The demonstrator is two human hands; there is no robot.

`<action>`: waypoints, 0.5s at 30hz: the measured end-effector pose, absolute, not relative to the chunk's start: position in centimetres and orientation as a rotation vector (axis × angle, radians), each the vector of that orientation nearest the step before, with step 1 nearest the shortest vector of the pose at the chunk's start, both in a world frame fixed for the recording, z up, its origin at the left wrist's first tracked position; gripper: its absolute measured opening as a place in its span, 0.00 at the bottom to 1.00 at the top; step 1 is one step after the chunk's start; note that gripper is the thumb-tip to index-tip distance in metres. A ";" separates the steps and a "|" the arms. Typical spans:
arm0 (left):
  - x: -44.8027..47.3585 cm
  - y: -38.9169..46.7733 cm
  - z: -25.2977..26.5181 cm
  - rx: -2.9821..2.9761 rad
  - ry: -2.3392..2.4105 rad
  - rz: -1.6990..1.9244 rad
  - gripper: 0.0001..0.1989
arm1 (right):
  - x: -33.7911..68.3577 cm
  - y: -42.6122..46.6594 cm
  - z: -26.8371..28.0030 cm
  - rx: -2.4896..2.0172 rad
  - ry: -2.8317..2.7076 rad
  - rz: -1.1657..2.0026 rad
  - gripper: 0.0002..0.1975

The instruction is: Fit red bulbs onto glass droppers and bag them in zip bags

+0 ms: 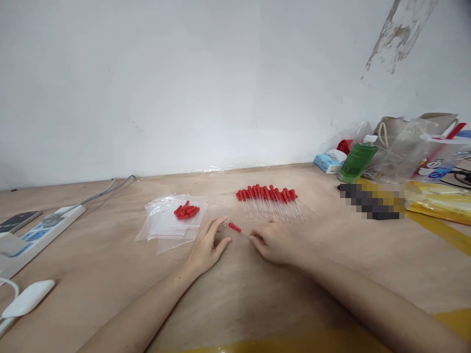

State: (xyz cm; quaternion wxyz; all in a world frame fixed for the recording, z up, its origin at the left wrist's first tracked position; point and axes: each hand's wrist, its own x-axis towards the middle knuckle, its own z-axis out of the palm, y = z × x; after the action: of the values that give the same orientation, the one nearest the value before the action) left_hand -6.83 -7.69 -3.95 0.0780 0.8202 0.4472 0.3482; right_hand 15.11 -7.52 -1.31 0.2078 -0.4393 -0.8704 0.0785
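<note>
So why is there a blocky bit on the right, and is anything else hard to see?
In the head view, coarse squares cover the black thing, so I can't tell what it is; in the head view too, a soft shadow lies beneath the right arm, shiny spots fleck the clear bags, and the thin tubes almost vanish against the table.
</note>
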 end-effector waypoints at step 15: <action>-6.4 -7.9 -4.2 2.685 1.078 0.776 0.13 | 12.3 1.4 -1.9 -1.908 -1.833 0.091 0.14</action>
State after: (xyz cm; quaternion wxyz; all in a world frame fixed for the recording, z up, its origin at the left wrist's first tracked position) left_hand -6.39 -7.93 -4.16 0.0729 0.8939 0.3589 0.2585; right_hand 12.27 1.44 -1.93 0.2447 -0.6989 -0.6712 0.0332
